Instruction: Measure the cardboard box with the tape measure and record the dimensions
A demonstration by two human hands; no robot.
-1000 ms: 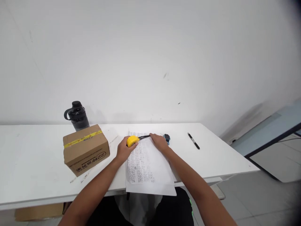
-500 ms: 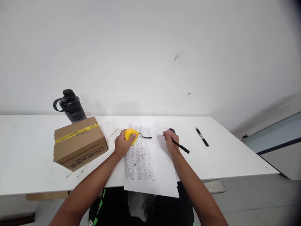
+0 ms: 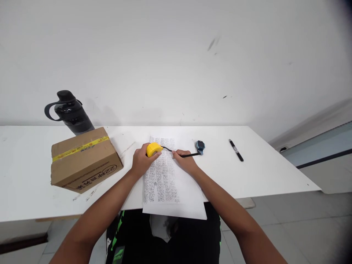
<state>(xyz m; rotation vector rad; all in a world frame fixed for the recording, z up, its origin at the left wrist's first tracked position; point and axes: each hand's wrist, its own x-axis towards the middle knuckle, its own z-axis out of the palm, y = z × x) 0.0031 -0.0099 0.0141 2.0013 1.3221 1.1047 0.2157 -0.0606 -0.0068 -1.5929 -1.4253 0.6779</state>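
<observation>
My left hand (image 3: 140, 160) is closed around a yellow tape measure (image 3: 154, 149), holding it over the upper part of a sheet of paper (image 3: 162, 183) covered in dense dark marks. A thin black strap (image 3: 166, 148) runs from the tape measure to the fingertips of my right hand (image 3: 186, 161). Those fingers are closed, with a black pen (image 3: 190, 155) in them pointing off to the right. Whether they also pinch the strap I cannot tell. Beyond the pen's far end lies a dark blue watch (image 3: 200, 146).
A cardboard box (image 3: 85, 157) with yellow tape stands at the left, a black bottle (image 3: 73, 113) behind it. Another pen (image 3: 235, 150) lies to the right on the white table (image 3: 264, 172). The wall (image 3: 165, 66) rises behind the table.
My right hand has moved left from beside the watch to the strap's end, carrying the pen. The watch is now uncovered. The tape measure has tilted slightly in my left hand.
</observation>
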